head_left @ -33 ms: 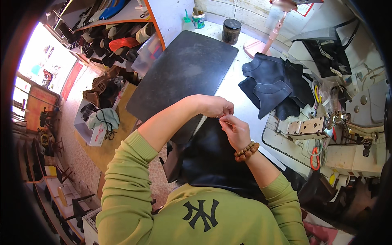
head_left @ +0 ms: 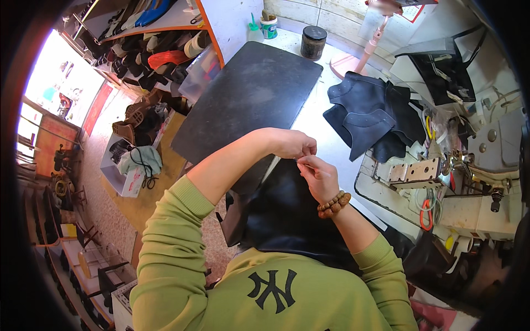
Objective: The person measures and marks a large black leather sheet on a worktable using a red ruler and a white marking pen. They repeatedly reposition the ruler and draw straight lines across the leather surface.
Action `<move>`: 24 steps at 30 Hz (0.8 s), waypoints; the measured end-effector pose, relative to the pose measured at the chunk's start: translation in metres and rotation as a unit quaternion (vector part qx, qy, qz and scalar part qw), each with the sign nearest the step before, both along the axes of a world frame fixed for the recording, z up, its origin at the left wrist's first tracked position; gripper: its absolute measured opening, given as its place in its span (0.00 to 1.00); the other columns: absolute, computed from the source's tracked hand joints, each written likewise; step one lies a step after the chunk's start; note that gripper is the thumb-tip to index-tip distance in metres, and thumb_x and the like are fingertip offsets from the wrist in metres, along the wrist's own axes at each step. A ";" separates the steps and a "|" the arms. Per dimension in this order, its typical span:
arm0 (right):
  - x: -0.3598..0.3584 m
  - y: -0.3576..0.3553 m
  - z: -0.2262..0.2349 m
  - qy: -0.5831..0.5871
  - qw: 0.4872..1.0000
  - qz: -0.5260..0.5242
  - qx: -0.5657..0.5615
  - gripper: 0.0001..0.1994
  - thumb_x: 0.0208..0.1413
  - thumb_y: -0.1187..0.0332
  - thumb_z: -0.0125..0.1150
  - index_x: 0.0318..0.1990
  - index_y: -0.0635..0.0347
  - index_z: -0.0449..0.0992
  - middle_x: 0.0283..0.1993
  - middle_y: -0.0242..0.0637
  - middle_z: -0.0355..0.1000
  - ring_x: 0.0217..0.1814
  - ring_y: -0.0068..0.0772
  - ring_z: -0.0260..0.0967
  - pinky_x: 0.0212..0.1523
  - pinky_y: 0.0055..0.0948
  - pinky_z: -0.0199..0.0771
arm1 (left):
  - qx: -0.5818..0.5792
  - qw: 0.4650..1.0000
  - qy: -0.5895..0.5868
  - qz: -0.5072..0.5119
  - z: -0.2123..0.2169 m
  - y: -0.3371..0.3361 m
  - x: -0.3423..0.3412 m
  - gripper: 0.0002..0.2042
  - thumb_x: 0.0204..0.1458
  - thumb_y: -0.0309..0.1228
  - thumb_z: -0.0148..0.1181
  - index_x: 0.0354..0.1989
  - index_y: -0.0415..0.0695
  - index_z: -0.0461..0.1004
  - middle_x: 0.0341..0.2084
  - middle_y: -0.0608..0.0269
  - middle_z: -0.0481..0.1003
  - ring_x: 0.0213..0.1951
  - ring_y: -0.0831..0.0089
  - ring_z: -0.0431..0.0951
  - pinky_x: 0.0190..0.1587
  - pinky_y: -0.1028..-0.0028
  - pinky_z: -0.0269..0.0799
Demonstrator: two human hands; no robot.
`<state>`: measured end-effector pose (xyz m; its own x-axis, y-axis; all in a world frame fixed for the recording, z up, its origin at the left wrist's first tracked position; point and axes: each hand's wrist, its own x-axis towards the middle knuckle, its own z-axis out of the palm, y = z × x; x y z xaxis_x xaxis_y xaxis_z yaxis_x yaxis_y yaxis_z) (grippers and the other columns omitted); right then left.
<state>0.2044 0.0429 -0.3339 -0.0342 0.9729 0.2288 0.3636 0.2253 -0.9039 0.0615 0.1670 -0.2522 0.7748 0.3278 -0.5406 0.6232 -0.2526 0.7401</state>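
My left hand [head_left: 295,144] and my right hand [head_left: 319,177] meet just above a large black leather piece [head_left: 284,218] that lies over my lap and the table's near edge. A thin pale strand [head_left: 312,165] runs between the two hands. My right fingers pinch it and my left fingertips close on its other end. Whether it is thread or a needle is too small to tell. A brown bead bracelet [head_left: 334,203] is on my right wrist. Both sleeves are green.
A black mat [head_left: 248,91] covers the white table [head_left: 326,138]. Cut dark leather pieces [head_left: 367,113] are stacked to the right, beside a sewing machine [head_left: 469,165]. A dark jar [head_left: 313,41], a small tub [head_left: 269,26] and a pink stand [head_left: 364,55] are at the back. Shoe shelves [head_left: 154,55] are on the left.
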 end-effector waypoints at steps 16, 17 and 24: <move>0.000 0.004 0.017 -0.097 0.993 0.007 0.074 0.04 0.55 0.77 0.65 0.38 0.64 0.79 0.31 0.41 0.78 0.32 0.34 0.79 0.34 0.25 0.76 | -0.005 1.000 -0.002 0.014 -0.005 0.001 0.002 0.15 0.56 0.17 0.49 0.51 0.36 0.71 0.45 0.55 0.78 0.47 0.67 0.76 0.51 0.70 0.70; 0.000 0.004 0.018 -0.100 0.992 0.006 0.076 0.04 0.55 0.77 0.65 0.38 0.64 0.79 0.31 0.41 0.78 0.32 0.34 0.79 0.34 0.26 0.76 | -0.009 1.000 -0.002 0.016 -0.005 0.001 0.002 0.15 0.56 0.17 0.49 0.51 0.36 0.71 0.45 0.55 0.78 0.47 0.67 0.76 0.51 0.70 0.70; 0.000 0.001 0.023 -0.116 0.991 0.002 0.071 0.03 0.56 0.76 0.64 0.36 0.63 0.77 0.29 0.43 0.76 0.29 0.38 0.77 0.32 0.28 0.75 | 0.001 1.000 -0.001 0.015 -0.001 -0.001 0.002 0.14 0.56 0.17 0.49 0.51 0.37 0.71 0.44 0.55 0.78 0.48 0.68 0.76 0.52 0.70 0.70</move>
